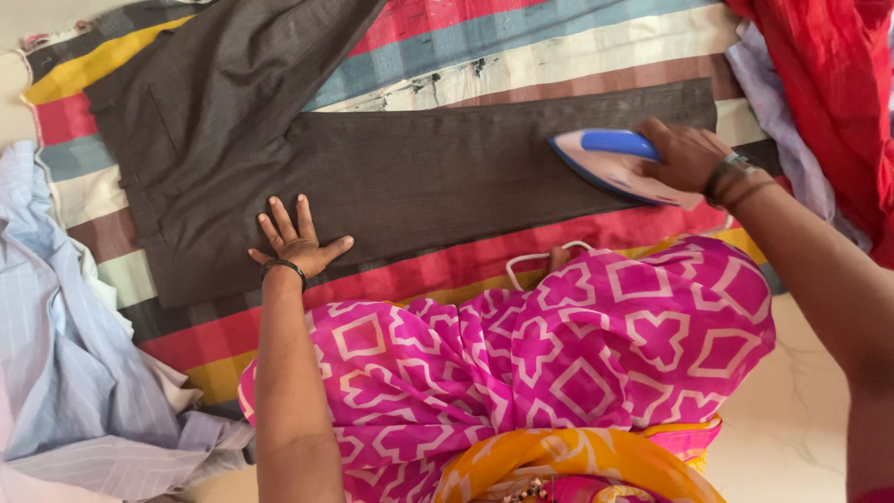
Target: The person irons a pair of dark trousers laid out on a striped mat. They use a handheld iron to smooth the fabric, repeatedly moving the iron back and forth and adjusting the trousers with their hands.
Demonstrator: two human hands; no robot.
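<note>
Dark grey-brown trousers (410,177) lie flat across a striped multicoloured cloth (521,47). My left hand (296,240) presses flat on the near edge of the trouser leg, fingers spread, a dark bangle at the wrist. My right hand (687,156) grips the blue handle of a white and blue clothes iron (605,166), which rests on the trouser leg near its right end, tip pointing left. The iron's white cord (531,263) loops by my knee.
My lap in pink patterned fabric (559,345) fills the lower middle. A pale blue striped shirt (65,354) is heaped at the left. Red cloth (829,84) and a light garment (773,102) pile at the right. Pale floor (792,428) shows at the lower right.
</note>
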